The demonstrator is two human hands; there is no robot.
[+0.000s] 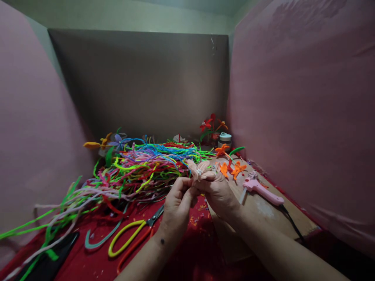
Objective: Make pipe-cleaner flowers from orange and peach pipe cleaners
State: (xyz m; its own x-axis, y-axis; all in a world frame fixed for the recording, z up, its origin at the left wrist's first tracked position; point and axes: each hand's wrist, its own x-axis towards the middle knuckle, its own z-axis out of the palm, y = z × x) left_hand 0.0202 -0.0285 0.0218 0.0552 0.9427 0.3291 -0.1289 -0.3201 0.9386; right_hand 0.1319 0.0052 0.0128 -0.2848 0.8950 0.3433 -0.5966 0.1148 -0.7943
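A pale pink pipe-cleaner flower (195, 168) with a whitish centre is held up between my two hands, above the table. My left hand (180, 197) pinches it from below, fingers curled together. From the other side my right hand (218, 191) grips the flower by its right petals and base. The hands meet just under the bloom, so its lower end is hidden. Scissors (129, 230) with one yellow and one red handle lie beside my left forearm. Right of my right hand, a pink glue gun (263, 191) rests on a board.
A large heap of coloured pipe cleaners (152, 160) spreads across the left and back. Orange flowers (238, 168) lie on the brown board (263, 212). A lidded jar (225, 140) and red flowers (206, 125) stand behind. A black cord (291, 222) trails from the glue gun. Pink walls flank both sides.
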